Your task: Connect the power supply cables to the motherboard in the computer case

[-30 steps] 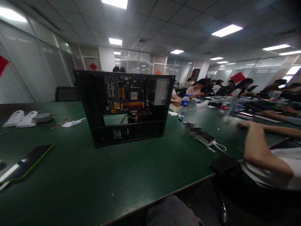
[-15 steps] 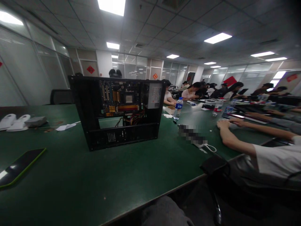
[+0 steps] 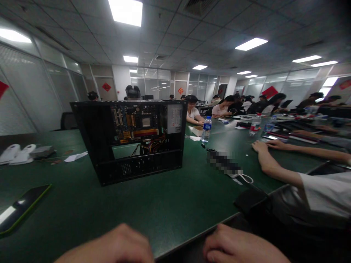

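- The left hand (image 3: 120, 244) lies low at the near edge of the green table (image 3: 170, 204); its fingers look curled under, but blur hides whether they close on anything, so I cannot tell
- The right hand (image 3: 236, 246) sits just past the table's edge, knuckles up, fingers bent together; what lies beneath them cannot be made out
- The open computer case (image 3: 131, 140) stands upright on the table, well beyond both hands and a little left of middle; a circuit board and coloured wires show inside it
- A phone (image 3: 19, 210) with a green rim lies flat at the far left; a water bottle (image 3: 206, 129) stands to the right behind the case
- Another person's arm (image 3: 276, 170) rests on the table at the right; more people sit along the far side
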Demonstrator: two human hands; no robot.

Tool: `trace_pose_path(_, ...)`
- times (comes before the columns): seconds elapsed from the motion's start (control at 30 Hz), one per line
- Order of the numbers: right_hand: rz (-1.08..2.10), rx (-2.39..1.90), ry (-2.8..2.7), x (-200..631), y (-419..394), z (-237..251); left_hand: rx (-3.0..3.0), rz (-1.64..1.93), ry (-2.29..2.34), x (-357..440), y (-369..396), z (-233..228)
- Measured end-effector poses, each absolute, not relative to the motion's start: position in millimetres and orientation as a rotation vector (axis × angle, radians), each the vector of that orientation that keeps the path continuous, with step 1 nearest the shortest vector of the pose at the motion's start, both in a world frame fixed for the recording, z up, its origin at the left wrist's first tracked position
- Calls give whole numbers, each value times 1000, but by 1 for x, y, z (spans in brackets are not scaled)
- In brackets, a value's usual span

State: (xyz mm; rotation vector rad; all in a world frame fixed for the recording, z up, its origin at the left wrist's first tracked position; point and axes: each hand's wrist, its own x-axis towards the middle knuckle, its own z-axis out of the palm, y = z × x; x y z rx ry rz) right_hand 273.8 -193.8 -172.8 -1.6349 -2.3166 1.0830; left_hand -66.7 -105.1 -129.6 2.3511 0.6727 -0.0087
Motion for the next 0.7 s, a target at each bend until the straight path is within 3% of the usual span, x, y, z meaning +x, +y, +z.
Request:
trace_pose_path(0.1, 992, -1053, -2452, 248, -137, -114, 2577, 278, 921, -55, -42, -83)
trace_pose_path(0.2, 548, -960, -2387, 218, -49, -80, 2781, 551, 1178, -36, 35, -72)
trace_pose_path(0.3, 257, -1020, -2316, 190, 44, -75, 2680, 508, 1492, -26, 91, -84)
trace_pose_path(0.47, 497, -1257, -2609, 167, 141, -97, 2563, 305, 1620, -28, 118, -103)
trace_pose_path(0.7, 515, -1627, -2708, 168, 153, -111, 2550, 171, 1545, -31, 118, -103)
